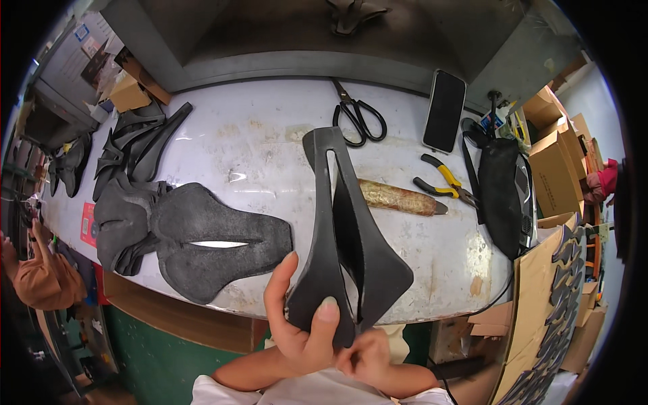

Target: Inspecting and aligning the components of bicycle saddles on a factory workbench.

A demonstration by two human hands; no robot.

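A black bicycle saddle (pixel 385 275) with a long slot down its middle is held up over the near table edge, its narrow nose pointing away from me. My left hand (pixel 302 337) grips its wide rear end from the left, thumb on the near face and index finger along the side. At the saddle's bottom tip, my right hand (pixel 366 356) is closed with curled fingers; what they pinch, if anything, is hidden. To the left, a dark grey saddle cover (pixel 202 263) with a slit lies flat beside a stack of similar covers (pixel 121 219).
Behind the saddle are black-handled scissors (pixel 358 121), a tape-wrapped blade (pixel 398 197), yellow-black pliers (pixel 449 179), a phone (pixel 445 111) and a black pouch (pixel 499 196). More saddle parts (pixel 152 145) lie far left. Cardboard (pixel 540 297) stands at right; another person (pixel 50 277) is left.
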